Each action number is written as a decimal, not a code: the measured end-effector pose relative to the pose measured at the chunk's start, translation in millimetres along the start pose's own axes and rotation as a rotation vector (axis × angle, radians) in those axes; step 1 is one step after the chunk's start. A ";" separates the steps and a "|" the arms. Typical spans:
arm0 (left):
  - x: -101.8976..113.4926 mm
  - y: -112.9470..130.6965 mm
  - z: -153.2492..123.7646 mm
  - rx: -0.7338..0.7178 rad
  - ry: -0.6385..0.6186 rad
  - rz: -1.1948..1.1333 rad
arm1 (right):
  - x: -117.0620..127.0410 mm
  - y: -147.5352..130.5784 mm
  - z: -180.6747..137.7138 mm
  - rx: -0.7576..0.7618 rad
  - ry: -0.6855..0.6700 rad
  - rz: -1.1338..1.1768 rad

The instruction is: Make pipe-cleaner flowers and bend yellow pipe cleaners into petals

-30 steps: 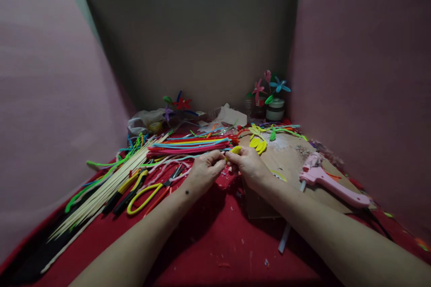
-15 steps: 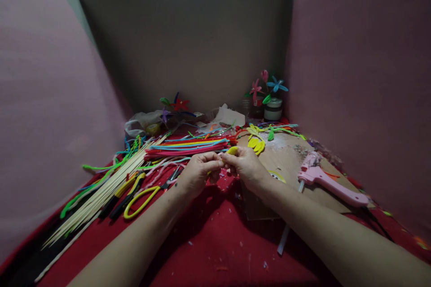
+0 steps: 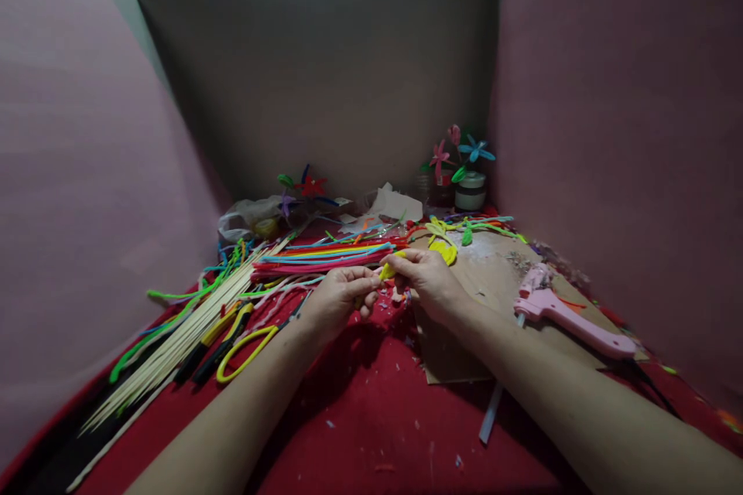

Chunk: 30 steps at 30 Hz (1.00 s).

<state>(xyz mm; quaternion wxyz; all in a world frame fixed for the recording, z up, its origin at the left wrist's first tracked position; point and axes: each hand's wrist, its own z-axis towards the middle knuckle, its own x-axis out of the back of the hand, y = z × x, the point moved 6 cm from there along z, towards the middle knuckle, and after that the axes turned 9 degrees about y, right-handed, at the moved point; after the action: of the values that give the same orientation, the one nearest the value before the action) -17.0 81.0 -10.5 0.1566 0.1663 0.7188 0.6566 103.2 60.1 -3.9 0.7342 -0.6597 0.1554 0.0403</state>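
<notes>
Between my two hands is a short yellow pipe cleaner (image 3: 385, 272), partly hidden by the fingers. My left hand (image 3: 347, 295) pinches its lower end between thumb and forefinger. The fingers of my right hand (image 3: 428, 278) are closed on its upper part. Both hands are held above the red cloth, close together. Just beyond the right hand, yellow pipe cleaner petals (image 3: 446, 250) lie on a brown cardboard sheet (image 3: 493, 271). A bundle of coloured pipe cleaners (image 3: 325, 255) lies behind the left hand.
Left of my forearm are yellow-handled scissors (image 3: 247, 352), pliers (image 3: 226, 332) and a bundle of thin wooden sticks (image 3: 174, 340). A pink glue gun (image 3: 569, 317) rests on the cardboard at right. Pipe cleaner flowers (image 3: 464, 151) stand in a jar (image 3: 470, 192) at the back.
My right hand has shifted slightly to the right, and more of the yellow piece shows between the fingertips. The view has tilted a little; both hands keep their hold.
</notes>
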 end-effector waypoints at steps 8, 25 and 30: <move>-13.0 2.2 -8.3 0.028 -0.104 0.065 | 7.8 -17.8 -5.7 0.311 0.210 -0.391; -5.7 6.2 -7.5 0.074 -0.130 0.120 | 13.3 -13.3 2.8 0.222 0.223 -0.299; 12.2 17.3 5.5 -0.025 0.047 0.210 | 4.4 -42.2 -25.5 0.647 0.301 -0.543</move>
<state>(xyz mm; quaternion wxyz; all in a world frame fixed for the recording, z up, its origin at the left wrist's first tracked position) -24.9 92.7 6.2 0.0721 0.2236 0.6926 0.6819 114.0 29.1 33.2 0.8560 -0.4115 0.0864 -0.3009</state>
